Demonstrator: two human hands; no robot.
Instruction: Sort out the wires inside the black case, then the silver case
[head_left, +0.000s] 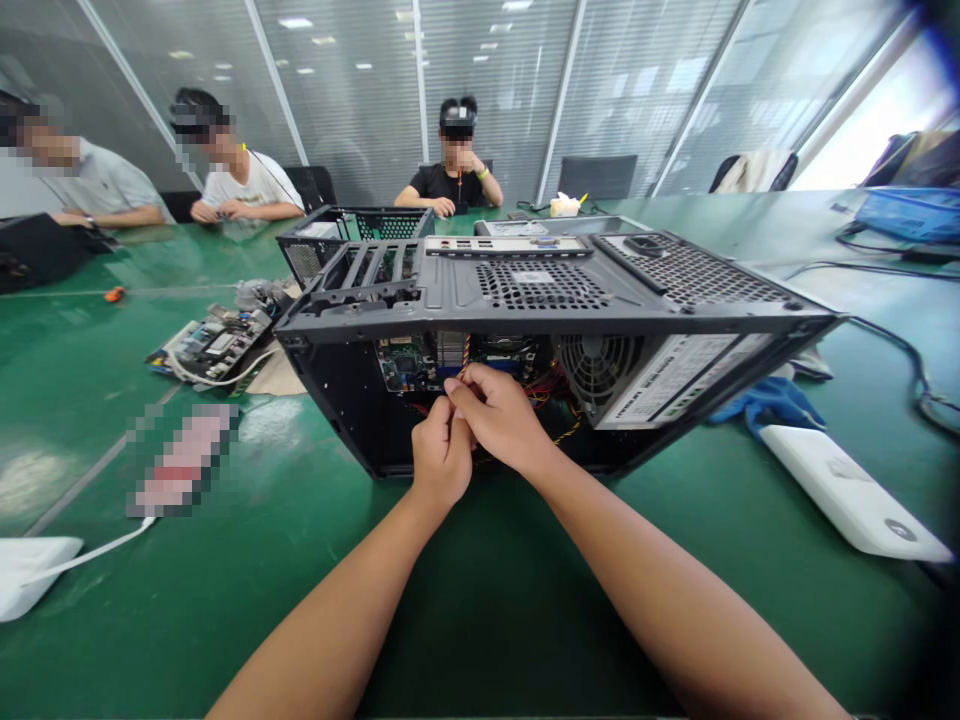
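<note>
A black computer case [345, 400] lies on the table with its open side facing me and its vented back panel on top. My left hand [440, 452] and my right hand [501, 415] meet at the opening, both closed with fingertips pinched together. Between them runs a thin twisted orange-and-black cable [466, 350], which rises from my fingers into the case; its lower end is hidden. Behind my hands sits a green motherboard [405, 365]. To their right are the power supply [600, 365], with a round fan grille and white label, and loose red and yellow wires [547, 385].
A loose circuit board [217, 345] with parts lies left of the case. A phone [184, 465] on a white cable is nearer me. On the right are a white power bank [855, 490], a blue cloth [772, 405] and black cables [911, 350]. Several people sit beyond.
</note>
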